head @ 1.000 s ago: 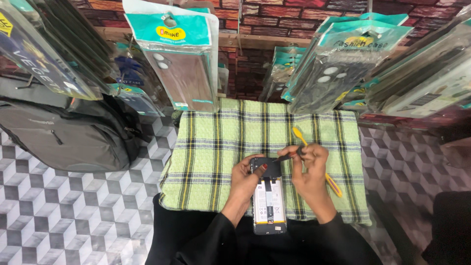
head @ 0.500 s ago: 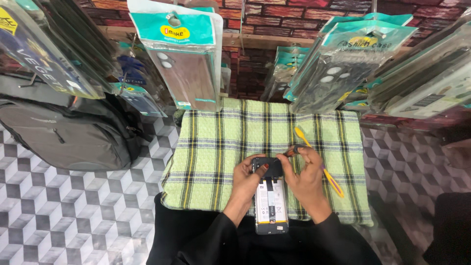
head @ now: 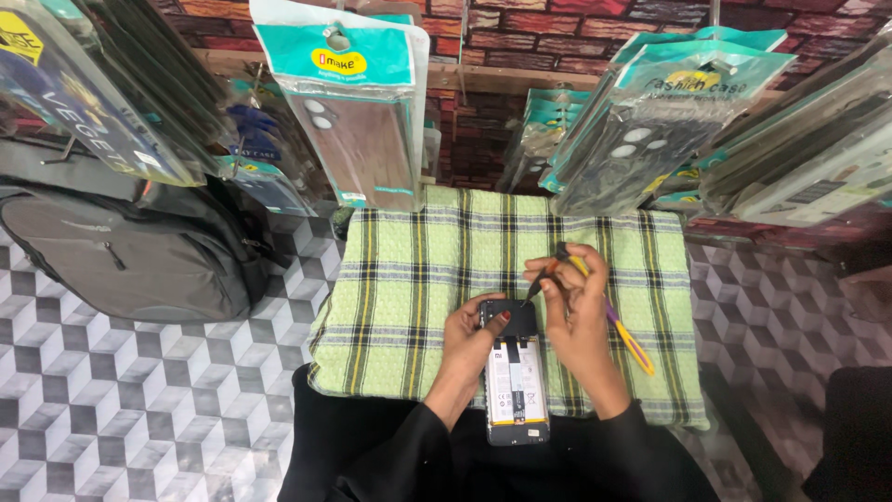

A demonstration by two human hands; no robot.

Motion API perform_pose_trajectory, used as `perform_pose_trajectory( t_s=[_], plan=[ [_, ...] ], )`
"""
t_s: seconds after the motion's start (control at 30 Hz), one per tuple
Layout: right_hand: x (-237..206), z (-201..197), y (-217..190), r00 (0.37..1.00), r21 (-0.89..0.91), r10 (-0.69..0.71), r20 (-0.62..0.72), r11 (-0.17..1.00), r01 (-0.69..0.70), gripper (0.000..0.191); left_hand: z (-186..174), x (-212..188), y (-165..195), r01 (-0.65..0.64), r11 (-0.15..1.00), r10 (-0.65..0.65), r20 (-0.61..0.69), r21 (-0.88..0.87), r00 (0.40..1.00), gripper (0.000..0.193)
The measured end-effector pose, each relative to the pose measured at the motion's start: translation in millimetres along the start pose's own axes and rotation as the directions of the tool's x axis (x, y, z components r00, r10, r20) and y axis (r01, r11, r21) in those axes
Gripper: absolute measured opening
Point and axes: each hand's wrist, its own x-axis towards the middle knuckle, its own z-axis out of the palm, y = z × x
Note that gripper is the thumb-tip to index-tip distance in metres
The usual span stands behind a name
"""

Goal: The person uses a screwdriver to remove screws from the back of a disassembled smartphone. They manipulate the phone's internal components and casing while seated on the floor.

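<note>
The phone (head: pixel 517 383) lies back-up and opened near the front edge of the green checked cloth (head: pixel 409 279), its white battery label and dark upper board showing. It looks light, flat and stiff, but with the cover off the exposed parts seem fragile, so I judge the safe hold to be on the outer frame along the long edges, never on the board. The left hand (head: pixel 469 349) is closed lightly round the phone's upper left edge, fingertips on the top corner, steadying it. The right hand (head: pixel 576 311) pinches a thin screwdriver (head: pixel 544 277) between thumb and fingers, its tip down on the phone's top section. A yellow and purple tool (head: pixel 632 342) lies on the cloth just beside that hand. Further left a grey backpack (head: pixel 130 251) sits on the patterned floor. Beyond, packaged phone cases (head: pixel 358 112) hang before a brick wall.
</note>
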Motion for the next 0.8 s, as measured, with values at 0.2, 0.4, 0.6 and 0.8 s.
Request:
perform_pose_trajectory(
  t_s=[0.2,0.4,0.6,0.8],
  plan=[
    [-6.0,1.0,6.9,0.978,-0.424,-0.162,-0.133,0.901,0.091,0.062,-1.2,-0.1,-0.1,0.036,0.999,-0.035,-0.015,0.017,0.999,0.029],
    [-8.3,-2.6,11.0,0.998,-0.101,-0.055,0.035,0.993,0.058,0.048,-1.0,1.8,-2.9,0.009,1.000,-0.009,0.006,-0.027,1.000,0.029],
    [-5.5,0.6,4.7,0.979,-0.283,-0.052,-0.198,0.959,-0.006,0.058,-3.4,2.7,-2.6,0.060,0.998,-0.060,-0.004,-0.004,0.998,0.030],
    [-1.8,-8.2,2.0,0.999,-0.022,-0.054,0.004,0.998,0.054,0.055,-2.0,2.4,-1.5,0.055,0.998,-0.054,0.010,-0.036,0.998,0.031]
  ],
)
